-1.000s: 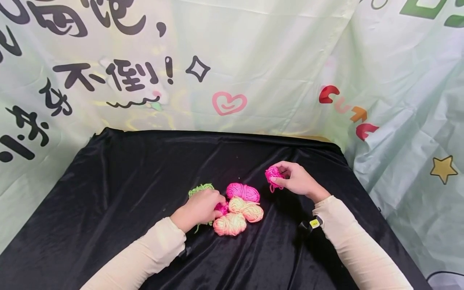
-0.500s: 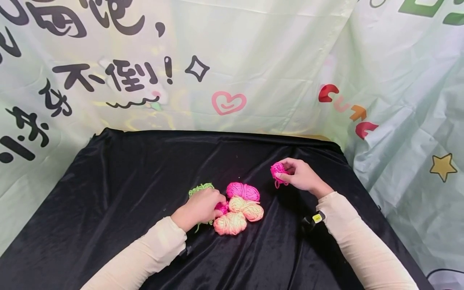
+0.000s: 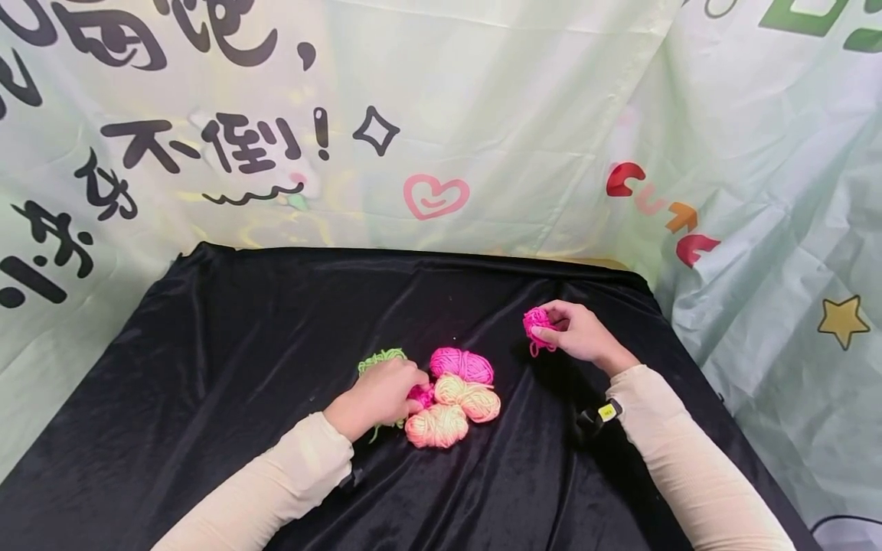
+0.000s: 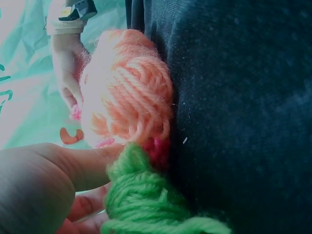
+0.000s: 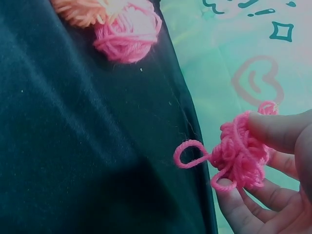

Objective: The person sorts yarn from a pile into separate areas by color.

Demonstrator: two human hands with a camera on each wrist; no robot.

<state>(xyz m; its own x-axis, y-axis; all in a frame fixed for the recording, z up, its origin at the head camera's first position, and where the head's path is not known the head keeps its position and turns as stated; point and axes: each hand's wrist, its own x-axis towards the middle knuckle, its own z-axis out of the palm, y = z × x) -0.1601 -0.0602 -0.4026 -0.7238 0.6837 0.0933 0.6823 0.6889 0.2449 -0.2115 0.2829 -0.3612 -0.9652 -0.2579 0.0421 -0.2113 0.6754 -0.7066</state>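
Observation:
My right hand (image 3: 580, 330) pinches a small, loopy bundle of bright pink yarn (image 5: 241, 151) between thumb and fingers, raised above the cloth. In the head view, my left hand (image 3: 386, 390) reaches down among the yarn balls, its curled fingers on a magenta yarn ball (image 3: 422, 395) that is mostly hidden. Partly beneath that hand lies a green yarn ball (image 4: 146, 195). To its right are a peach yarn ball (image 3: 437, 426), a cream-and-peach one (image 3: 468, 398) and a larger pink one (image 3: 462, 365), all touching in a cluster.
A black velvety cloth (image 3: 289, 306) with soft folds covers the table. Pale printed curtains (image 3: 517, 115) hang behind it and along both sides. Each wrist carries a small dark camera (image 3: 594, 418).
My right hand has moved a short way right and slightly back, carrying the bright pink yarn bundle with it. The left hand and the clustered balls stay in place.

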